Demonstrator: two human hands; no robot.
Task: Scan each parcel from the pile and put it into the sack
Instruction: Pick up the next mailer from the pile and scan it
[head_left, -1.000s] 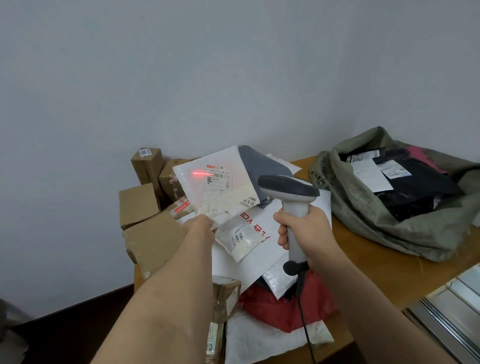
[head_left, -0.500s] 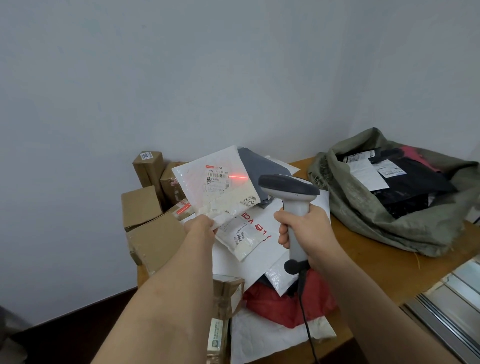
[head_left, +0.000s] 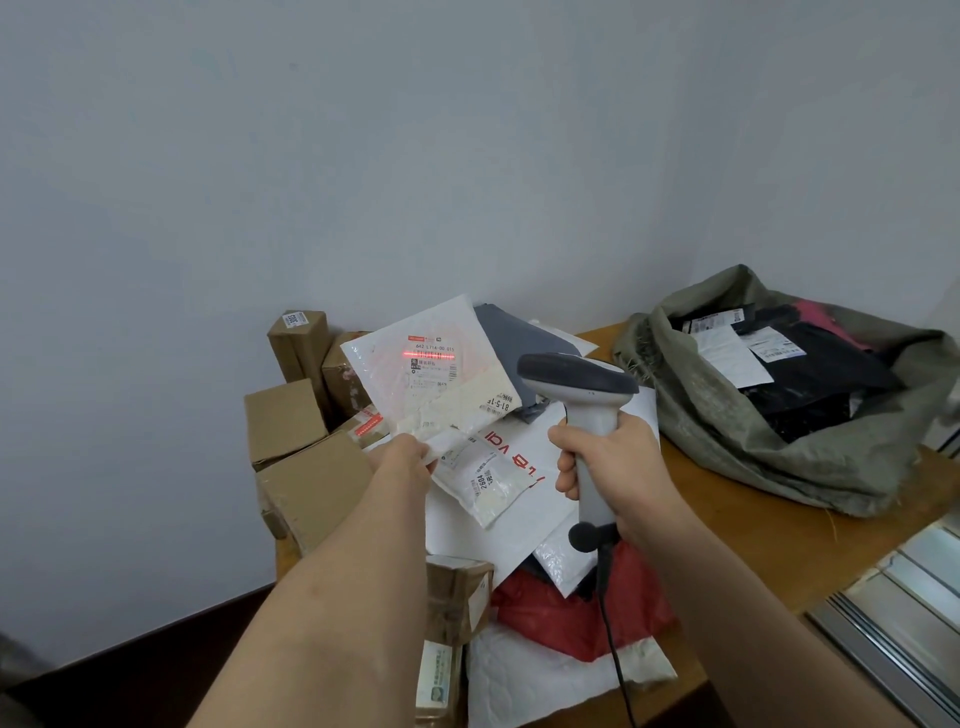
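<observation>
L hand (head_left: 402, 457) pinches white bubble mailer (head_left: 415, 374) by its lower edge, tilted up over the parcel pile (head_left: 519, 519). R hand (head_left: 618, 467) grips barcode scanner (head_left: 582, 395); red beam sits on mailer's label. Sack (head_left: 727, 415) lies open w/ parcels, far right on table (head_left: 769, 540).

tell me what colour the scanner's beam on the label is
Red, a thin line across the barcode of the white mailer; only the head view shows it.

Parcel-sorting corner of a courier depot: labelled mailers (head_left: 524, 499) and taped cardboard boxes (head_left: 291, 421) heaped on a wooden bench (head_left: 779, 545), an olive sack (head_left: 727, 415) half filled, a corded barcode scanner (head_left: 582, 389) at work.
</observation>
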